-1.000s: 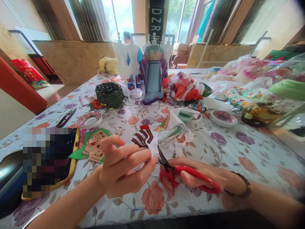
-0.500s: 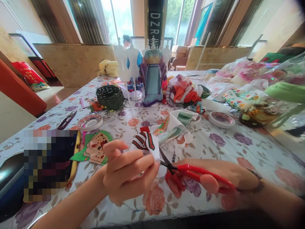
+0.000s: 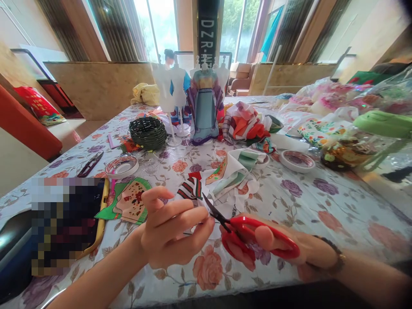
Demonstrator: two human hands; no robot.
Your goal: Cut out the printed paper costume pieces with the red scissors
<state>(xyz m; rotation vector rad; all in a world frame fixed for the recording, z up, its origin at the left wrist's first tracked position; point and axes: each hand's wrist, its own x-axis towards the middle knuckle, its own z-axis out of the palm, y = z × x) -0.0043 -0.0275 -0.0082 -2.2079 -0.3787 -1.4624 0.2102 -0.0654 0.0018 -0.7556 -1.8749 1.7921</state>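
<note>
My left hand (image 3: 178,227) pinches a white fabric piece with dark, red and green stripes (image 3: 190,189); its fingertips partly hide the cloth. From the right, my right hand (image 3: 283,240) grips red-handled scissors (image 3: 264,234), with the thumb through one loop. The dark blades are parted and point up and left at the fabric beside my left fingertips. Just beyond lies a larger white and pale green printed cloth (image 3: 236,171). A green cut-out fabric piece with red flowers (image 3: 130,199) rests left of my left hand.
A phone in a yellow case (image 3: 102,214), thread snips (image 3: 90,164) and a tape roll (image 3: 122,165) lie at left. Behind stand a dark woven basket (image 3: 148,133) and small mannequins, one in a blue-purple robe (image 3: 205,109). Another tape roll (image 3: 296,161) and a green-lidded jar (image 3: 349,150) are at right.
The scissors have shifted slightly left and turned, and their blades now point more to the left across the striped fabric. My left hand stays nearly in place, still pinching the cloth.
</note>
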